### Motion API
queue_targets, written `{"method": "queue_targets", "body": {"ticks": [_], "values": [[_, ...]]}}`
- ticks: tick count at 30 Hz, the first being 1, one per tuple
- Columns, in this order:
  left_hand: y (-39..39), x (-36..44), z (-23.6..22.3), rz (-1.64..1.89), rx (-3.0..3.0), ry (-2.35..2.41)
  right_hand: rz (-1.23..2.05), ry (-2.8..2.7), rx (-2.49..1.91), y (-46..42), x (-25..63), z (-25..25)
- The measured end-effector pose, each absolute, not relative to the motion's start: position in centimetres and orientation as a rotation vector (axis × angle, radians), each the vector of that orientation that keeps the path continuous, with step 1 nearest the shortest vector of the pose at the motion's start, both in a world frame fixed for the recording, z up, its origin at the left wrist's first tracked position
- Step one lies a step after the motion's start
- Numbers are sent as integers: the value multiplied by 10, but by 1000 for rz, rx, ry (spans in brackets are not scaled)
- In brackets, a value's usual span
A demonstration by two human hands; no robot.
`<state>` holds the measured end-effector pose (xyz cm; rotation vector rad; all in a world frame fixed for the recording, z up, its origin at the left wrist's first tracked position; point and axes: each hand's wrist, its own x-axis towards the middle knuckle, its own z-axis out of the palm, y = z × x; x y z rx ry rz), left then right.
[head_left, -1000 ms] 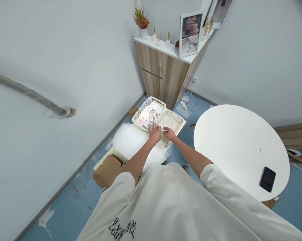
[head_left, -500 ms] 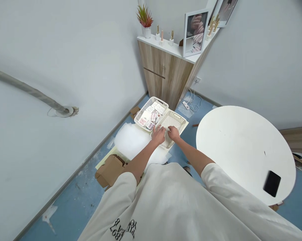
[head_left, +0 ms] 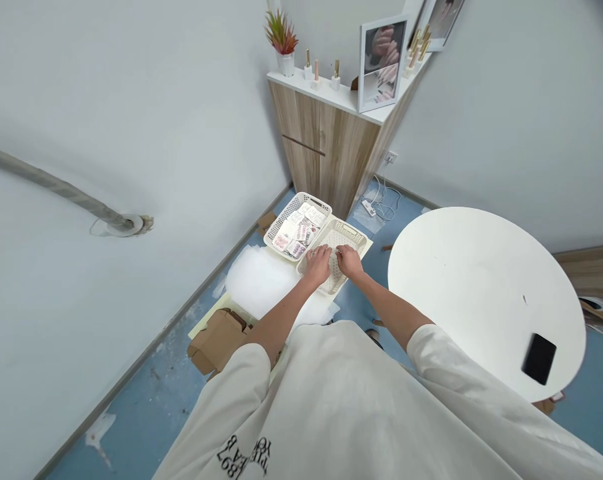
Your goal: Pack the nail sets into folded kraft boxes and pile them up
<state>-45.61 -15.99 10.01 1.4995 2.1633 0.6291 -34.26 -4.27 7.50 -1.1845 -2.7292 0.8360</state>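
Note:
Two cream perforated baskets sit side by side on a pale yellow board on the floor. The left basket (head_left: 279,224) holds several small packets with pink contents. Over the right basket (head_left: 354,235) my left hand (head_left: 318,262) and my right hand (head_left: 349,261) are close together, fingers curled around a small pale packet between them. The packet is too small to make out clearly. A stack of translucent white sheets (head_left: 256,280) lies just left of my forearms.
Folded brown cardboard boxes (head_left: 216,339) lie near my left elbow. A round white table (head_left: 471,287) with a black phone (head_left: 538,359) stands at right. A wooden cabinet (head_left: 326,143) with a plant, bottles and framed pictures fills the corner. A power strip with cables lies behind the baskets.
Both hands have shifted from the seam between the baskets to over the right basket, staying close together. The view wobbled slightly.

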Motion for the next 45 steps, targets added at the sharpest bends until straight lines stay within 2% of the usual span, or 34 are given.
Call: {"method": "queue_targets", "body": {"ticks": [8, 13, 19, 30, 38, 45], "values": [[-106, -406, 141, 796, 1577, 2132, 792, -2464, -1206, -16, -266, 114], [-78, -342, 142, 810, 1765, 2054, 686, -2331, -1217, -13, -181, 115], [-46, -235, 122, 755, 1896, 1864, 649, -2242, -1303, -9, -55, 102], [-30, -41, 51, 615, 1742, 1555, 878, -2094, -1583, -8, 144, 49], [-31, 19, 19, 380, 1753, 1399, 1060, -2138, -1713, -25, 195, 12], [-38, 19, 9, 309, 1809, 1401, 1185, -2113, -1809, -25, 210, -4]]}}
